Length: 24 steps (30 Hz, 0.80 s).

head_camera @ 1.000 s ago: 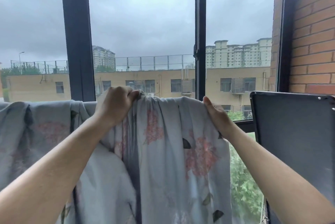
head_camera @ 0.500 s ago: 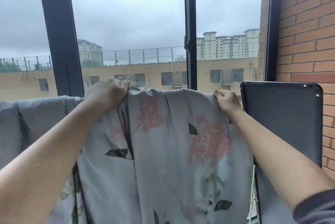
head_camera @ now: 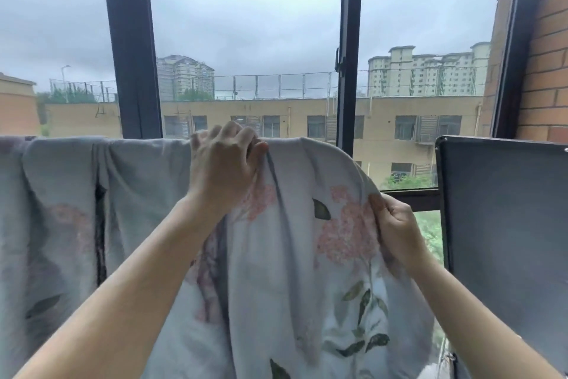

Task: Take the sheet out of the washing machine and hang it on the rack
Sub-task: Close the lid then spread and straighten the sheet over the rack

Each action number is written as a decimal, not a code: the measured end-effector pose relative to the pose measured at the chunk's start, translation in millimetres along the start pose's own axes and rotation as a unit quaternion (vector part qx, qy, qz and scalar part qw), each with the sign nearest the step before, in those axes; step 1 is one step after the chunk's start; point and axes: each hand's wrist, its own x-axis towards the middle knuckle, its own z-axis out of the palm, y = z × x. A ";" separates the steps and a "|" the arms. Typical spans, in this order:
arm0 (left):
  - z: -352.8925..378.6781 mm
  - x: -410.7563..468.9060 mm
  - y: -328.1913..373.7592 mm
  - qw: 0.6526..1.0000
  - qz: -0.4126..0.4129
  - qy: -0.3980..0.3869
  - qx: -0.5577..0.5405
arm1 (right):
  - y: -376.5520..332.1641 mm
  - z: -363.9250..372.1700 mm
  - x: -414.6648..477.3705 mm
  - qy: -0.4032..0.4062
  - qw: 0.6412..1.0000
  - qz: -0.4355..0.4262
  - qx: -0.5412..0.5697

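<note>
A pale grey-blue sheet [head_camera: 147, 182] printed with pink flowers and dark leaves hangs draped in front of the window, its top fold running level across the view. The rack under it is hidden by the cloth. My left hand [head_camera: 222, 163] grips the sheet at the top fold, fingers curled over it. Lower down, my right hand [head_camera: 396, 225] pinches the sheet's right edge beside a pink flower.
A dark flat panel [head_camera: 504, 225] stands upright at the right, close to my right hand. Behind it rises a brick wall [head_camera: 547, 56]. Black window frames [head_camera: 132, 40] cross the view, with buildings outside.
My right hand has slid down from the top fold to the sheet's right edge. The left hand stays at the top, and the cloth's right corner now slopes downward.
</note>
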 end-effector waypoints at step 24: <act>4.2 -290.8 10.3 0.957 -0.241 -0.152 -0.051 | -20.7 140.6 -175.4 -0.184 0.970 -0.099 -0.122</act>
